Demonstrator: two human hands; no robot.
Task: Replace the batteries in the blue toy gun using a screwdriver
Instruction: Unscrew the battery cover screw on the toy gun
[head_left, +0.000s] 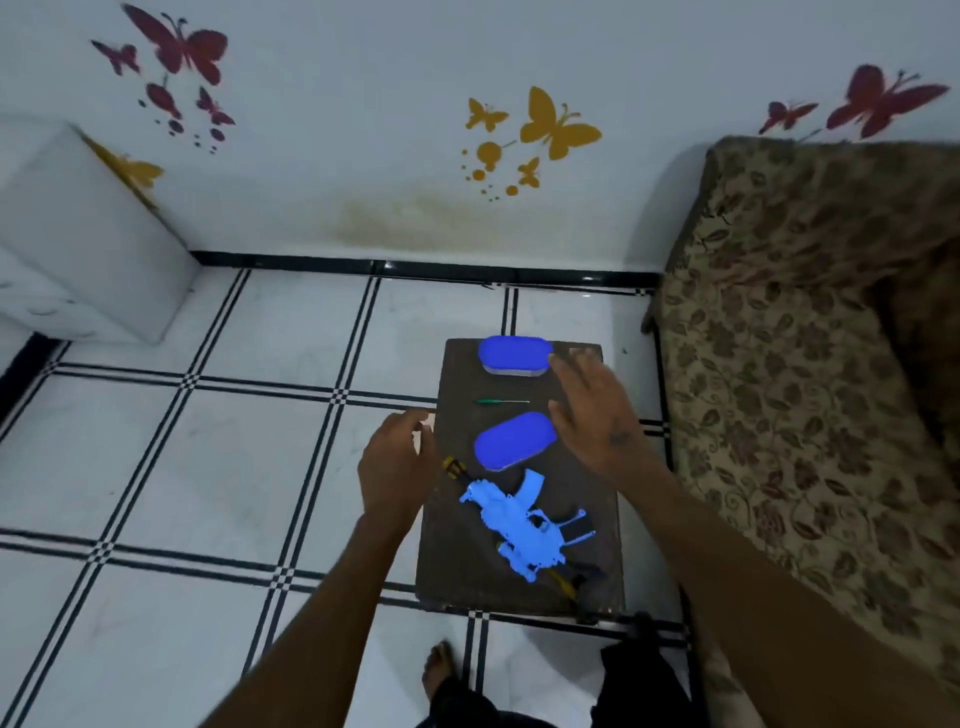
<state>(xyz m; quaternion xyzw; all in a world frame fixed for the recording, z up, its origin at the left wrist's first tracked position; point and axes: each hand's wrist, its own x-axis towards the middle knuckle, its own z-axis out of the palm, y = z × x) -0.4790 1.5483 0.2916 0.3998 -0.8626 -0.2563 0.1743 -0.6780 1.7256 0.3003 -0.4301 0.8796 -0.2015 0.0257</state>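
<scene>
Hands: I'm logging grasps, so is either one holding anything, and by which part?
Nothing is held. Left hand and right hand hover open above the table.

1. the small dark surface (452, 545) is crowded: two blue oval cases (515, 354) (514, 440), a green screwdriver (501, 401) between them, and the blue toy gun (519, 519) nearest the person.
2. the sofa (805, 364) hems in the right edge.
3. tiled floor (208, 467) lies open on the left.

right hand (592, 410): motion-blurred | blue toy gun (519, 519) muzzle: under left hand (397, 462)
</scene>
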